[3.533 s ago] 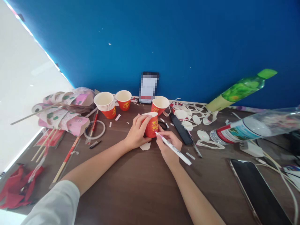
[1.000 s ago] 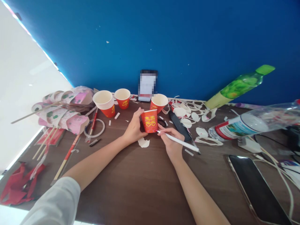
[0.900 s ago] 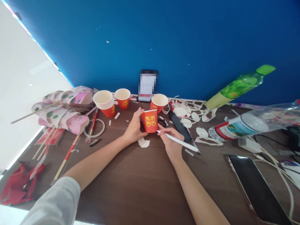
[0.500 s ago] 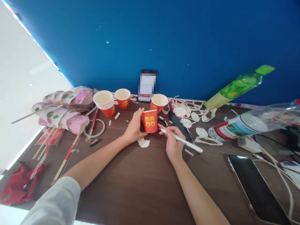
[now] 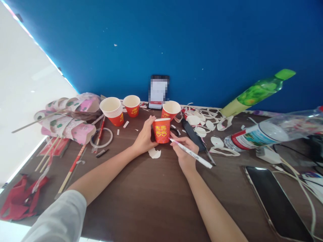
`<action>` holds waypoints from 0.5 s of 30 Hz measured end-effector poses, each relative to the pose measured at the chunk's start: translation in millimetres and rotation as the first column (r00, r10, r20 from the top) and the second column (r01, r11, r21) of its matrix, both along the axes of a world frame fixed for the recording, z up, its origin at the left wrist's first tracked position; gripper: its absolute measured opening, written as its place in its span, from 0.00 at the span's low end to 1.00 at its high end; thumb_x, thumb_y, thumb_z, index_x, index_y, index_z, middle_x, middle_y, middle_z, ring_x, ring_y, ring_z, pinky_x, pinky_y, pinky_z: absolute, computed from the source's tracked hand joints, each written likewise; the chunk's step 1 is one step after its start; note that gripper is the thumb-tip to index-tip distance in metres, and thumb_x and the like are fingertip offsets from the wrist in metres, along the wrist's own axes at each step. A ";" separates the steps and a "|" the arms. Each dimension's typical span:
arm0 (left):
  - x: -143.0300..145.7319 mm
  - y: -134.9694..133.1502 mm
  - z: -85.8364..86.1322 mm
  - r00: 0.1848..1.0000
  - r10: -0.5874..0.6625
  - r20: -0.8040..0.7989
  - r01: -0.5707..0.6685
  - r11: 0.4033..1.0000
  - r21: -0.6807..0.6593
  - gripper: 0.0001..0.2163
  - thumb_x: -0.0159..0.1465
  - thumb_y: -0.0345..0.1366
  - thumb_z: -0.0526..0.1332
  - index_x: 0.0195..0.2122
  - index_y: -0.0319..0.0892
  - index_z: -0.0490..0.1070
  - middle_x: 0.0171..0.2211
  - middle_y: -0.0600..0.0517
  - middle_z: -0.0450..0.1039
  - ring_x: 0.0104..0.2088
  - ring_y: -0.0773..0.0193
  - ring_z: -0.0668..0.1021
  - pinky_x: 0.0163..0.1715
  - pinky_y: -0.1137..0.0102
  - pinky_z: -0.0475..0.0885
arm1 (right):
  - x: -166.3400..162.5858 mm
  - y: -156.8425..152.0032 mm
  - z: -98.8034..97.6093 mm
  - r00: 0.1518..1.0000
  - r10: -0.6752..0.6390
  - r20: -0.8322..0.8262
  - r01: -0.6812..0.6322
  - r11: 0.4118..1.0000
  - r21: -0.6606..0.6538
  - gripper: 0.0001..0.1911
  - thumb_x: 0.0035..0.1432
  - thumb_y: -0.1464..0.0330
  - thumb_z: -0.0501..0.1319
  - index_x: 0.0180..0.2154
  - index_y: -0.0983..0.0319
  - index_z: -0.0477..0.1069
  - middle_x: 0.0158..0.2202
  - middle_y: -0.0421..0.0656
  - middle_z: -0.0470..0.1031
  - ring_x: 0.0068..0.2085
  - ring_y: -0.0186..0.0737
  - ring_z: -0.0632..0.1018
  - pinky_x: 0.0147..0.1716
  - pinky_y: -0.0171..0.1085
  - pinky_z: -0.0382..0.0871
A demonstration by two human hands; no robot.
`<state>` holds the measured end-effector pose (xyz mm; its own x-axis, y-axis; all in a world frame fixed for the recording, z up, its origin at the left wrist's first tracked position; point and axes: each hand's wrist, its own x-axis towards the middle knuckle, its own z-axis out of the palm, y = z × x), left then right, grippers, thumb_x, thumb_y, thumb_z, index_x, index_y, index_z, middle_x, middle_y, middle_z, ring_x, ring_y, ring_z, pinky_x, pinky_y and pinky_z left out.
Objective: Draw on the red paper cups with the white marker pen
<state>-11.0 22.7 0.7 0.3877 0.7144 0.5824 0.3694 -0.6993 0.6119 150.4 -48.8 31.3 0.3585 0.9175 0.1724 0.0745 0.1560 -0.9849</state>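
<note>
My left hand [image 5: 145, 137] grips a red paper cup [image 5: 162, 131] from its left side, thumb low and fingers up near the rim. Yellow double characters face me on the cup, which stands upright close to the table top. In my right hand [image 5: 186, 153] is a white acrylic marker [image 5: 193, 154], held like a pen, its pink tip at or very near the cup's lower right side. Whether the tip touches is too small to tell. Below the cup lies a torn scrap of white paper [image 5: 154, 153]. Another red cup [image 5: 171, 110] stands just behind.
At the back left are a stack of cups [image 5: 113, 114] and a single cup [image 5: 132, 107]. A phone [image 5: 158, 92] leans on the blue wall. Paper scraps [image 5: 199, 121], bottles [image 5: 252, 136] and a phone [image 5: 275, 198] lie right; wrapped paper rolls [image 5: 68, 124] left.
The cup has turned slightly, so its yellow characters now face me more squarely. The marker's tip has moved left and down toward the cup, and its rear end has swung down and left.
</note>
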 end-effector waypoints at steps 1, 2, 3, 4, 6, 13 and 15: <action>0.0 0.1 -0.2 1.000 0.000 0.000 0.000 1.000 0.006 0.47 0.51 0.32 0.70 0.65 0.44 0.39 0.64 0.35 0.50 0.66 0.40 0.54 0.62 0.47 0.59 | -0.4 -0.1 0.8 1.000 -0.002 0.009 0.002 1.000 -0.011 0.03 0.44 0.73 0.64 0.23 0.60 0.73 0.36 0.48 0.83 0.46 0.51 0.81 0.35 0.37 0.77; 0.0 0.1 -0.4 1.000 0.001 -0.001 -0.001 1.000 0.012 0.47 0.51 0.32 0.70 0.65 0.44 0.40 0.64 0.34 0.50 0.66 0.40 0.54 0.62 0.47 0.59 | -0.7 0.0 1.4 1.000 -0.007 0.013 0.007 1.000 -0.019 0.03 0.44 0.73 0.64 0.23 0.60 0.73 0.36 0.48 0.83 0.46 0.51 0.81 0.35 0.37 0.77; 0.0 0.0 -0.6 1.000 0.003 -0.002 -0.003 1.000 0.017 0.47 0.52 0.32 0.70 0.65 0.43 0.40 0.64 0.34 0.50 0.66 0.41 0.55 0.62 0.47 0.59 | -1.0 0.1 1.8 1.000 -0.013 0.014 0.013 1.000 -0.026 0.03 0.44 0.73 0.64 0.23 0.60 0.73 0.36 0.48 0.83 0.45 0.51 0.81 0.35 0.37 0.77; 0.1 0.0 -0.8 1.000 0.005 -0.005 -0.004 1.000 0.020 0.46 0.52 0.33 0.70 0.65 0.43 0.40 0.64 0.34 0.50 0.66 0.41 0.55 0.62 0.47 0.59 | -1.3 0.3 2.0 1.000 -0.017 0.014 0.017 0.999 -0.030 0.03 0.44 0.73 0.64 0.23 0.60 0.73 0.36 0.48 0.83 0.45 0.51 0.81 0.36 0.37 0.77; 0.3 -0.2 -0.9 1.000 0.007 -0.010 -0.007 1.000 0.020 0.46 0.52 0.33 0.70 0.65 0.43 0.40 0.64 0.35 0.50 0.66 0.41 0.55 0.62 0.47 0.59 | -1.7 0.9 1.9 1.000 -0.021 0.016 0.022 0.999 -0.034 0.03 0.43 0.73 0.64 0.24 0.60 0.73 0.37 0.48 0.83 0.46 0.50 0.81 0.37 0.38 0.78; 0.3 0.4 -1.0 1.000 -0.006 -0.003 0.006 1.000 0.021 0.46 0.52 0.34 0.70 0.65 0.44 0.40 0.64 0.34 0.49 0.66 0.41 0.55 0.62 0.47 0.59 | -1.3 1.6 -0.2 1.000 -0.006 0.030 0.007 1.000 -0.010 0.04 0.43 0.74 0.64 0.22 0.59 0.73 0.34 0.46 0.83 0.46 0.50 0.81 0.38 0.38 0.78; 0.1 0.7 -1.2 1.000 -0.010 0.001 0.010 1.000 0.022 0.46 0.52 0.34 0.70 0.65 0.44 0.40 0.64 0.34 0.49 0.66 0.41 0.55 0.62 0.47 0.59 | -1.3 1.2 -0.6 1.000 -0.004 0.030 0.004 1.000 -0.001 0.04 0.43 0.74 0.64 0.22 0.59 0.73 0.34 0.46 0.83 0.46 0.50 0.81 0.38 0.38 0.78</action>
